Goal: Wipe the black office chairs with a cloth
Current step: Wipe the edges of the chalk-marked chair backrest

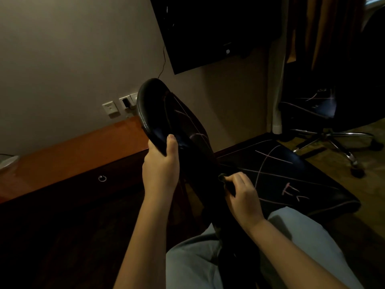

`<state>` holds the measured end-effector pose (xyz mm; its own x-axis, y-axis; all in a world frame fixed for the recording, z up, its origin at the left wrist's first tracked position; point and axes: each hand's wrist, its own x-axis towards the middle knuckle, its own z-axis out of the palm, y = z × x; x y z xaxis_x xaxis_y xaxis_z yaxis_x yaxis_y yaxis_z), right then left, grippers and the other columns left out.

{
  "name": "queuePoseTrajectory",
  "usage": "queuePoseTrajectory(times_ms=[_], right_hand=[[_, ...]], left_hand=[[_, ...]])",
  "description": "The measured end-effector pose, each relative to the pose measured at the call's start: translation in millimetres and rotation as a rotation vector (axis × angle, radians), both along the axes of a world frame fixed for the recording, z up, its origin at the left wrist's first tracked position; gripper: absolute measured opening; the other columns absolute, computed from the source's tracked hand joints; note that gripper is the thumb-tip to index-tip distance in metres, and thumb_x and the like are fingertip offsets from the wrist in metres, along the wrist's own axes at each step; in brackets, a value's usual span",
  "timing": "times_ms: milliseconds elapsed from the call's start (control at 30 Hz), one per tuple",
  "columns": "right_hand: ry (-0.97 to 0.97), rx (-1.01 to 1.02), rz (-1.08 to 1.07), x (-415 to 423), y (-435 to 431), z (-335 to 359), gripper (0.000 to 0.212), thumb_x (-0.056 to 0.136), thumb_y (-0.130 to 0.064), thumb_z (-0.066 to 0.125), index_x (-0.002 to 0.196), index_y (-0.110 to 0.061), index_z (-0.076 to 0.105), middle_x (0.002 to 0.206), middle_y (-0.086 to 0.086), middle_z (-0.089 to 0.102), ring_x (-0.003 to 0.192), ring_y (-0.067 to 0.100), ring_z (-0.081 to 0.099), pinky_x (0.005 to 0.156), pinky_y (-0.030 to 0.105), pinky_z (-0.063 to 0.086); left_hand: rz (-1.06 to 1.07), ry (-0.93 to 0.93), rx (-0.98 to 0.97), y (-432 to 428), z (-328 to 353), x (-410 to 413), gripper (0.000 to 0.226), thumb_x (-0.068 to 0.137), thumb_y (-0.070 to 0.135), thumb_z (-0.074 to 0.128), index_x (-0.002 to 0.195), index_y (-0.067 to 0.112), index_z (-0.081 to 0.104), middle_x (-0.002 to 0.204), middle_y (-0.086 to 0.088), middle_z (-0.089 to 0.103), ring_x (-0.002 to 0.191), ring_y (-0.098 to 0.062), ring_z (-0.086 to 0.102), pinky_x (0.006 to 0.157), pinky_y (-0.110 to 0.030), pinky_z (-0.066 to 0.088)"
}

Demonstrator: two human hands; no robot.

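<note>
The nearer black office chair (166, 113) stands against the front edge of the wooden desk (83, 151), near its right end, backrest tilted toward the wall. The left hand (161, 163) grips the backrest's side edge - thumb on the front, fingers curled behind. The right hand (241, 192) pinches a dark cloth (223, 177) against the backrest's lower part, just beside the seat. A second black chair (318, 105) stands well apart - by the curtain (325, 28).

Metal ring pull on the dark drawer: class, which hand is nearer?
Left. Left hand grips the black padded backrest right of the ring pull; right hand, pinching dark cloth, sits farther right.
</note>
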<state>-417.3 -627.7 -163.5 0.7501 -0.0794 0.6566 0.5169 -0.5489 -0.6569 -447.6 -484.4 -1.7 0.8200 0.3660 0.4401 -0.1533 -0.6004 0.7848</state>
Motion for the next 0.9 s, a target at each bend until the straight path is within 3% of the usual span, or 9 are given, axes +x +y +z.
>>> queuePoseTrajectory(times_ms=[167, 333, 433, 567, 700, 833, 900], right_hand=[[-0.075, 0.120, 0.033, -13, -4, 26, 0.018, 0.081, 0.001, 0.069, 0.094, -0.010, 0.063, 0.091, -0.008, 0.056, 0.085, 0.005, 0.059, 0.079, 0.008, 0.047], [-0.214, 0.166, 0.127, -10, 24, 86, 0.018, 0.084, -0.009, 0.063, 0.102, -0.007, 0.065, 0.100, 0.002, 0.064, 0.095, 0.007, 0.060, 0.086, 0.015, 0.049], [-0.218, 0.077, 0.179, 1, 42, 95, 0.019, 0.086, -0.002, 0.063, 0.104, -0.006, 0.064, 0.102, 0.005, 0.063, 0.098, 0.014, 0.058, 0.087, 0.020, 0.049], [-0.263, 0.052, 0.085, 8, 43, 72, 0.003, 0.089, -0.005, 0.059, 0.092, -0.003, 0.059, 0.093, 0.007, 0.056, 0.085, 0.017, 0.054, 0.077, 0.021, 0.047], [-0.172, 0.060, 0.037, 9, 24, 30, 0.012, 0.085, 0.001, 0.067, 0.091, -0.005, 0.058, 0.092, 0.004, 0.054, 0.083, 0.011, 0.050, 0.075, 0.017, 0.044], [-0.010, -0.063, -0.039, 1, -4, -26, 0.025, 0.078, 0.010, 0.070, 0.092, -0.008, 0.060, 0.091, 0.004, 0.056, 0.083, 0.005, 0.049, 0.072, 0.015, 0.043], [0.096, -0.074, -0.029, -3, -15, -42, 0.027, 0.080, 0.010, 0.067, 0.090, -0.014, 0.058, 0.089, -0.002, 0.053, 0.081, 0.010, 0.056, 0.071, 0.016, 0.041]], left_hand=[[0.000, 0.007, -0.001, -1, 0, -2, 0.047, 0.100, 0.044, 0.037, 0.138, 0.017, 0.043, 0.103, 0.012, 0.049, 0.092, -0.008, 0.049, 0.066, -0.020, 0.036], [0.035, 0.031, 0.009, -2, -1, 0, 0.043, 0.101, 0.041, 0.037, 0.135, 0.015, 0.045, 0.084, 0.020, 0.045, 0.069, 0.009, 0.040, 0.058, -0.006, 0.031], [0.046, 0.031, 0.015, -2, 0, -1, 0.043, 0.101, 0.041, 0.036, 0.134, 0.014, 0.045, 0.081, 0.020, 0.042, 0.068, 0.008, 0.040, 0.059, -0.012, 0.031], [0.044, 0.014, 0.013, 0, -1, 2, 0.045, 0.100, 0.043, 0.037, 0.135, 0.016, 0.045, 0.093, 0.012, 0.050, 0.079, -0.004, 0.047, 0.066, -0.023, 0.036], [0.031, 0.018, 0.011, 0, -2, 1, 0.044, 0.101, 0.042, 0.037, 0.135, 0.016, 0.045, 0.084, 0.024, 0.043, 0.072, 0.009, 0.041, 0.062, -0.014, 0.033], [0.023, 0.011, 0.006, 0, 0, 0, 0.045, 0.101, 0.043, 0.037, 0.136, 0.016, 0.045, 0.094, 0.015, 0.048, 0.084, -0.004, 0.048, 0.064, -0.014, 0.034], [0.018, 0.006, -0.001, 0, -1, 0, 0.045, 0.101, 0.043, 0.037, 0.135, 0.016, 0.045, 0.095, 0.014, 0.048, 0.088, -0.007, 0.049, 0.064, -0.014, 0.034]])
